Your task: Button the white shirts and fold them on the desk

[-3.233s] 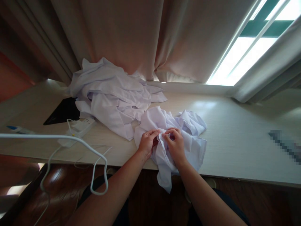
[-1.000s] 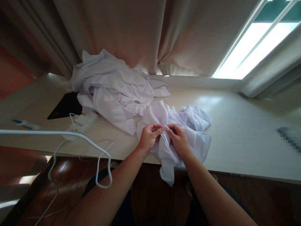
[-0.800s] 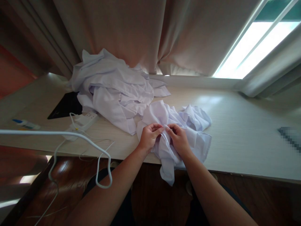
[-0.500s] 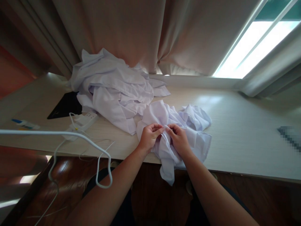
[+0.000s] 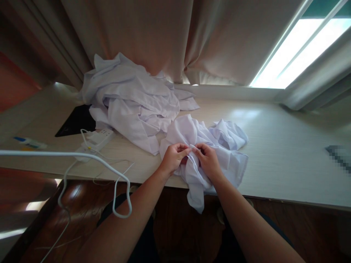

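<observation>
A crumpled white garment, which looks like a shirt (image 5: 183, 129), lies at the front of the table, and one flap of it hangs over the edge. My left hand (image 5: 175, 157) pinches a small fold of its cloth between thumb and fingers. Right beside it, my right hand (image 5: 207, 159) has a pinch on the same fold, so the fingertips of both hands nearly meet. Whatever lies inside that fold is too small to make out. Behind and to the left is a larger heap of white cloth (image 5: 131, 91).
A white cable (image 5: 82, 153) loops across the left foreground. Left on the table (image 5: 274, 157) are a power strip (image 5: 100, 140), a flat black item (image 5: 75, 122) and a blue-capped tube (image 5: 30, 142). Curtains (image 5: 145, 33) hang behind. A blurred-out item (image 5: 340, 157) lies far right.
Both hands keep their pinch on the same fold, with hardly any finger movement. The whole view has shifted very slightly.
</observation>
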`<state>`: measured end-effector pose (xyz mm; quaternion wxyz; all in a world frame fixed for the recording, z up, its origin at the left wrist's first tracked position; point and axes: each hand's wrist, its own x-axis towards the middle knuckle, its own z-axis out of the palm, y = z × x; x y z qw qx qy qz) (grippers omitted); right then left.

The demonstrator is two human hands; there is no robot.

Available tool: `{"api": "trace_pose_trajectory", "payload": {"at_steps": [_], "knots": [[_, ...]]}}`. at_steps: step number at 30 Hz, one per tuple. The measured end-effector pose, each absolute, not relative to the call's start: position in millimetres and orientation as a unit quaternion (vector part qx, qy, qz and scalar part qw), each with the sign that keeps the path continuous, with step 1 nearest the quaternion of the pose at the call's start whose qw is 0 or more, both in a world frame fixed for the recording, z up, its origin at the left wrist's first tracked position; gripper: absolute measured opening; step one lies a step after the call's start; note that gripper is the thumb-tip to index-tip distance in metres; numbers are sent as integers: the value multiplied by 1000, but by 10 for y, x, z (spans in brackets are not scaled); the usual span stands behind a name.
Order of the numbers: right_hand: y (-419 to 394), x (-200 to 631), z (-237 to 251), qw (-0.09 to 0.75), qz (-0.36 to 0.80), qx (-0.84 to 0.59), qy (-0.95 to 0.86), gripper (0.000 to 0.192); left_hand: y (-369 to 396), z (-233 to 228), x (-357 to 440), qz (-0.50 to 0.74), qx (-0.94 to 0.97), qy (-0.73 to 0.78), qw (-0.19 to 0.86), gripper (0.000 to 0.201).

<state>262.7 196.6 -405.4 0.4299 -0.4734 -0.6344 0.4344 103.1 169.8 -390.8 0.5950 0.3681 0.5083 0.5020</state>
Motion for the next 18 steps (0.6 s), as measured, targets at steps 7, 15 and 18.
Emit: {"api": "trace_pose_trajectory", "payload": {"at_steps": [7,15,18], "knots": [[1959,2610,-4039,426,421,-475,-644,23,1703,-3911,1000,488,351,487,633,40],[1979,2598,-4040,418,430,-475,-645,30,1714,-3971,1004,519,343,484,616,42],[1993,2615,-4054,413,443,-465,-646,31,1721,-3996,999,524,356,484,604,44]]}}
